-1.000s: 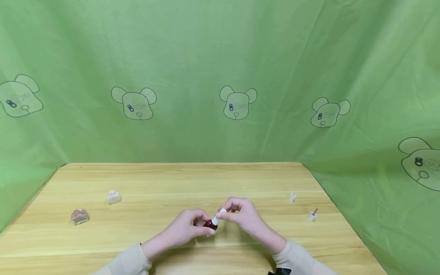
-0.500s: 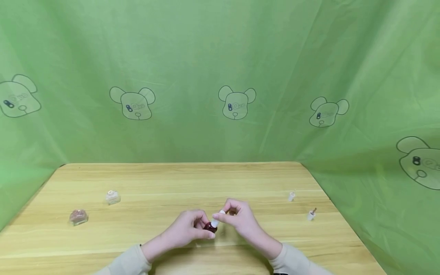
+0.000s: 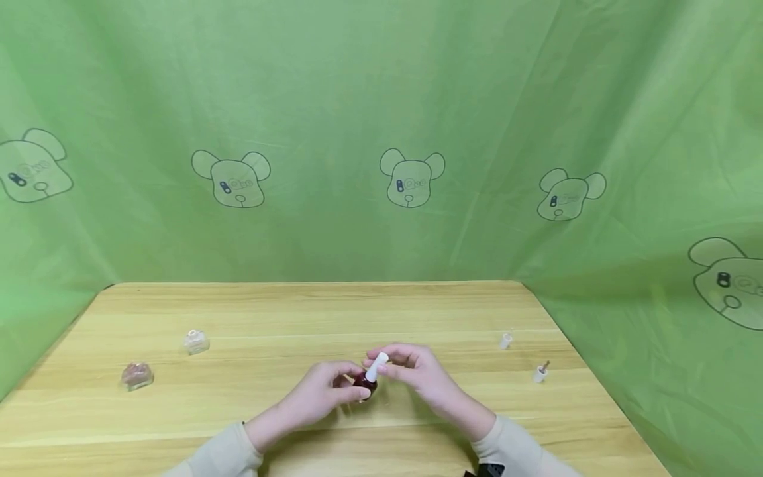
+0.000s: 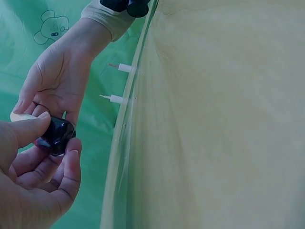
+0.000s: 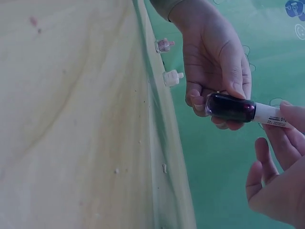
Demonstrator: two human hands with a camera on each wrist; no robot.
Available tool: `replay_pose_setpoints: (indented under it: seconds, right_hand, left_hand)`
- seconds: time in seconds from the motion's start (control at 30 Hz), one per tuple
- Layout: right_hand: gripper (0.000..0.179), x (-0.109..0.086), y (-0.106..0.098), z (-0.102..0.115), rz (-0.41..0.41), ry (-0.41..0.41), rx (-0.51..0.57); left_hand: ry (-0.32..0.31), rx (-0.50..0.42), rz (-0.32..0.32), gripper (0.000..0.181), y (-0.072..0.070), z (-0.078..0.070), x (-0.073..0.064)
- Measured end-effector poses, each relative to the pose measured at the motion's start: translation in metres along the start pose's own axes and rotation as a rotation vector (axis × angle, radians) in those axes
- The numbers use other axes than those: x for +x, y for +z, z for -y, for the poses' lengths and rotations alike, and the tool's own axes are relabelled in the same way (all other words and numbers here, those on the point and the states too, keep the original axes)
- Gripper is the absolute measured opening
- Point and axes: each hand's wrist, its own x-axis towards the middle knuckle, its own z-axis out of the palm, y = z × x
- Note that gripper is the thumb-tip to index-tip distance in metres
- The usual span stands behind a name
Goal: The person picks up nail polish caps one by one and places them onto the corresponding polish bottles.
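Your left hand (image 3: pixel 318 391) grips the dark bottle (image 5: pixel 229 108), your right hand (image 3: pixel 418 372) beside it pinches the cap (image 5: pixel 268 114), seemingly for twisting, so next turn needs steadiness.

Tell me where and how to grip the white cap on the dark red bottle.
Probably best to pinch the white cap by its sides, thumb opposite fingers, coming from the person's right. It is long and slim, sticks out of the dark red bottle and leans rightward in the head view, while the left hand holds the bottle's body.
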Motion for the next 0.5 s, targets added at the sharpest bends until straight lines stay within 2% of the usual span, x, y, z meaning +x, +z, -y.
replay_pose_setpoints:
  seconds: [0.13,0.4,0.5]
  right_hand:
    - [0.029,-0.0002,0.0003,-0.0008,-0.033,0.013,-0.015]
    - [0.021,-0.0012,0.0066,-0.0036,-0.13,-0.027,-0.082]
    - [0.018,-0.0023,0.0093,-0.0045,-0.163,-0.018,-0.086]
  left_hand:
    - [0.008,-0.003,0.004,0.027,0.0003,0.0001,0.0004]
    - [0.022,0.03,-0.007,0.023,0.0015,-0.0021,0.0003]
    - [0.022,0.04,-0.01,0.021,0.0026,-0.003,-0.0003]
